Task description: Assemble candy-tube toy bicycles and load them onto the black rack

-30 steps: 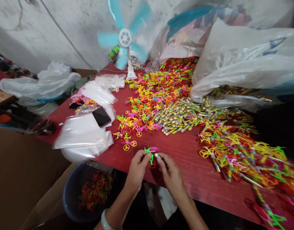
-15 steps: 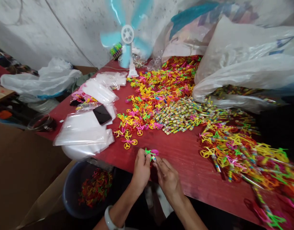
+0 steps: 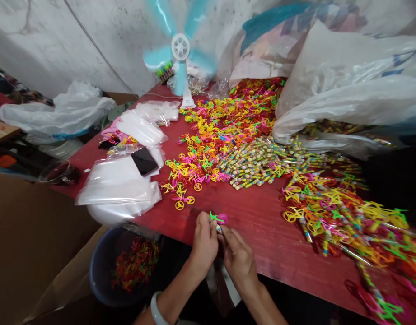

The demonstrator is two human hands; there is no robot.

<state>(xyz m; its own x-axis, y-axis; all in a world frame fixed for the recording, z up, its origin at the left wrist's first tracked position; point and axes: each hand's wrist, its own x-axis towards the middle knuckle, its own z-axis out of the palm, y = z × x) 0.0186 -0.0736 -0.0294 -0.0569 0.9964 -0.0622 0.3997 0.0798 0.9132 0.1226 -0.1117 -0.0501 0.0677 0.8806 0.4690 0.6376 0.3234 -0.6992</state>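
My left hand is closed on a small green plastic toy bicycle with a pink wheel, above the table's front edge. Close beside it, my right hand pinches a thin patterned tube, whose end shows just below the bicycle. The two touch or nearly touch; my fingers hide the rest of the tube. Ahead of my hands lies a heap of yellow, pink and orange toy bicycles. Patterned tubes are piled beside that heap.
Bicycles joined to tubes spread along the right of the red table. A phone rests on clear plastic bags. Behind, a fan spins near a large white sack. Below left stands a basin of plastic pieces.
Both hands have shifted slightly, the bicycle and tube end moving a little down and right. My left hand has turned somewhat, and both hands keep their grip.
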